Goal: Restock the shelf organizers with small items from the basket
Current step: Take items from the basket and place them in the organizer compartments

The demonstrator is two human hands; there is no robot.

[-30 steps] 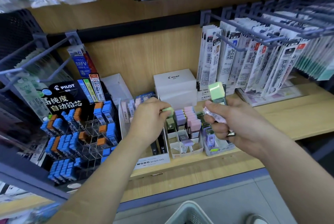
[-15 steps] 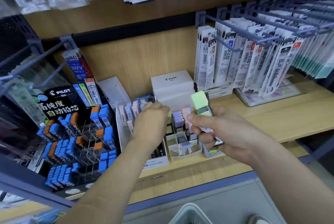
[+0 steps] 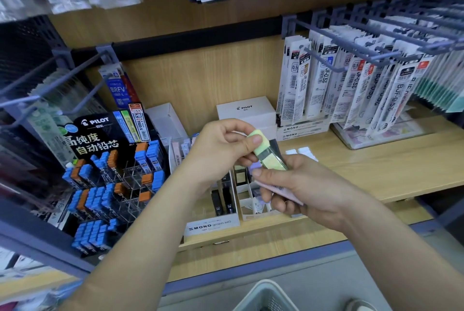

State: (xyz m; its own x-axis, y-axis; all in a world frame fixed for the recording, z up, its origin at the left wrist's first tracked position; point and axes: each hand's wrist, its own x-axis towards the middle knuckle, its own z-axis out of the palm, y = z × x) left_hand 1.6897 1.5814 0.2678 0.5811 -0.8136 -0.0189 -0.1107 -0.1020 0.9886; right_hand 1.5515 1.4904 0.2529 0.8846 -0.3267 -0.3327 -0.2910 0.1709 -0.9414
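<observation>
The left hand (image 3: 221, 152) and right hand (image 3: 311, 190) hide most of the white divided shelf organizer (image 3: 251, 206). The pale mesh basket (image 3: 266, 295) is cut off at the bottom edge. Above the organizer, the left hand pinches the top of a slim pastel-green case (image 3: 268, 155). The right hand grips its lower end and a pink case (image 3: 273, 187). A white tray front (image 3: 211, 226) reads "MONO graph MG"; a black card (image 3: 95, 122) reads "PILOT".

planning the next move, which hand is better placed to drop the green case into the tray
Probably left: the left hand pinches the green case by its top, near the tray, while the right hand also grips a pink case.
</observation>
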